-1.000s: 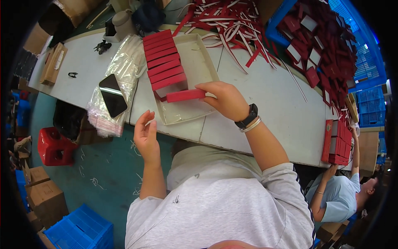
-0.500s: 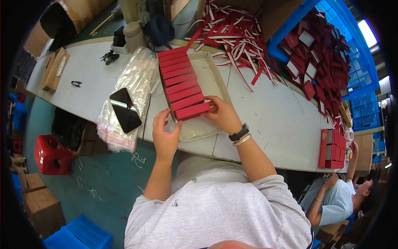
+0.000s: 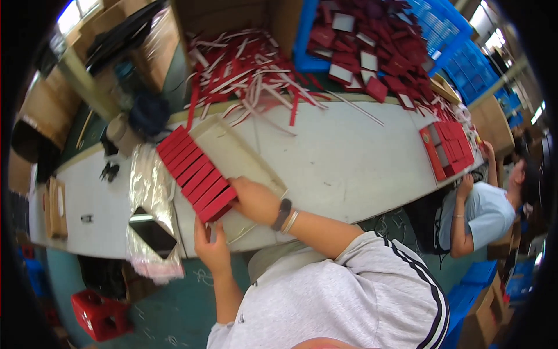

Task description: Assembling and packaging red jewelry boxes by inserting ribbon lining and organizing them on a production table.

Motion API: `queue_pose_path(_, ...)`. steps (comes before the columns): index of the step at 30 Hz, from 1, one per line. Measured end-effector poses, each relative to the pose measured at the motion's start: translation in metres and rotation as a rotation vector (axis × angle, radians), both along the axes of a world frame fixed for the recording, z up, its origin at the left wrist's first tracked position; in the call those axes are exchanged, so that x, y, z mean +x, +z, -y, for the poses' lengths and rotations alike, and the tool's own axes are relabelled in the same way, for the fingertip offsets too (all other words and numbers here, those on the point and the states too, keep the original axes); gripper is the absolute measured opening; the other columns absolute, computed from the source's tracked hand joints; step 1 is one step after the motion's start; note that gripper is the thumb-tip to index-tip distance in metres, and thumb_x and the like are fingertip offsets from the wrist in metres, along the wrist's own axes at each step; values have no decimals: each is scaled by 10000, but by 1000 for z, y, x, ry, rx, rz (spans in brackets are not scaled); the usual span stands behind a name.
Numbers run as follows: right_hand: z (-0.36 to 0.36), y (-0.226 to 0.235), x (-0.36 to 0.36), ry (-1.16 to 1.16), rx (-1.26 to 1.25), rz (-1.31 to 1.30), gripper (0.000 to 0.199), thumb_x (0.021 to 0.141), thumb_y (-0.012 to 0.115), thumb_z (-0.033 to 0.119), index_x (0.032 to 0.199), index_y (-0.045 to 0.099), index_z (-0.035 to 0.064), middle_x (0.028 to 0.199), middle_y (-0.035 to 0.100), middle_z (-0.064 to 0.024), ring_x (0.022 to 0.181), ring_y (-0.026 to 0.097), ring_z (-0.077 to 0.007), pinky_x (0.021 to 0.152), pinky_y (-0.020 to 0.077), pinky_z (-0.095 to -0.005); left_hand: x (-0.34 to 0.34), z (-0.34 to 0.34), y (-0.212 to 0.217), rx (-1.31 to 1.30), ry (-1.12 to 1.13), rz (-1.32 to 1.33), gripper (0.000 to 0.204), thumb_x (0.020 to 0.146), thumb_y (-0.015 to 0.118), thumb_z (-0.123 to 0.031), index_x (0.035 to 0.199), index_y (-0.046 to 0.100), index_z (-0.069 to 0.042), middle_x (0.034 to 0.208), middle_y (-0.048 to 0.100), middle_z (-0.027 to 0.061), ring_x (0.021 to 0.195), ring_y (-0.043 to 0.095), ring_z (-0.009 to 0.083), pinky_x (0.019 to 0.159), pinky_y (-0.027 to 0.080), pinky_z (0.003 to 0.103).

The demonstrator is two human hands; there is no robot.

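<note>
A slanting row of slim red boxes (image 3: 195, 168) lies along the left side of a shallow cream tray (image 3: 256, 154) on the white table. My right hand (image 3: 256, 200), with a dark band on its wrist, is closed around the right end of the nearest boxes. The boxes partly hide its fingertips. My left hand (image 3: 214, 250) is at the near end of the row, its fingertips against the lower corner of the front box, thumb and fingers apart.
Clear plastic bags (image 3: 148, 186) lie left of the tray under a black phone (image 3: 152, 235). Red and white strips (image 3: 250, 70) pile up behind. A blue crate (image 3: 302, 41) holds red pieces. Stacked red boxes (image 3: 450, 148) stand at right, near a seated person (image 3: 479, 209).
The view has swung right, so the table appears turned. My right hand has moved from the front box's end to a fuller grip on the nearest boxes. My left hand is now touching the front box.
</note>
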State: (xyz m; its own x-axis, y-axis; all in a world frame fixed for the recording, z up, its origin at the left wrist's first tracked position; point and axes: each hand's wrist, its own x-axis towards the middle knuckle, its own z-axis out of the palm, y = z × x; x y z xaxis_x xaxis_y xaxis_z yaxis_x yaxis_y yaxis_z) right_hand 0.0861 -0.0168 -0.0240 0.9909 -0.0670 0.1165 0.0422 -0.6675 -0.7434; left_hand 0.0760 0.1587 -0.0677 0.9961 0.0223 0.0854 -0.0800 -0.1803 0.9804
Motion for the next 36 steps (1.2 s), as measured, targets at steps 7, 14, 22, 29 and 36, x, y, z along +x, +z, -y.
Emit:
queue_pose_path(7, 19, -6, -7, 38, 21, -62, 647, 738, 686, 152, 1276, 396, -60, 1040, 555, -241, 895, 592, -402, 772, 495, -428, -6, 5, -1, 26, -57, 40, 562, 855, 620, -31, 1367, 395, 24, 1356, 451, 168, 1223, 484, 275, 1025, 395, 396)
queue_pose_path(14, 128, 26, -32, -97, 274, 11, 688, 731, 744, 162, 1309, 404, 8, 1126, 537, -188, 825, 617, -280, 755, 515, -363, -47, -21, -27, 237, 23, 673, 368, 844, 588, -121, 1150, 448, 27, 1080, 432, 147, 1000, 444, 251, 911, 368, 378)
queue_pose_path(22, 310, -52, -70, -805, 360, 120, 435, 804, 705, 166, 1180, 523, 45, 1015, 585, -89, 680, 580, -149, 642, 499, -290, 1, 85, 125, 322, -127, 911, 214, 895, 611, -136, 1036, 591, 24, 989, 540, 130, 810, 568, 237, 763, 491, 365)
queue_pose_path(29, 333, -42, -58, -756, 324, 203, 278, 848, 645, 210, 1066, 566, 57, 876, 587, -67, 607, 556, -180, 590, 465, -307, 127, 305, 403, 749, -246, 1415, 526, 870, 587, -159, 1326, 419, 44, 1383, 441, 172, 1268, 424, 262, 1089, 279, 402)
queue_pose_path(36, 356, -30, -63, -584, 488, 203, 216, 866, 628, 220, 994, 585, 52, 670, 539, -95, 571, 520, -245, 537, 419, -362, 293, 617, 508, 1308, -60, 1395, 681, 772, 624, -537, 1232, 562, -39, 1171, 591, 236, 1114, 565, 362, 945, 435, 436)
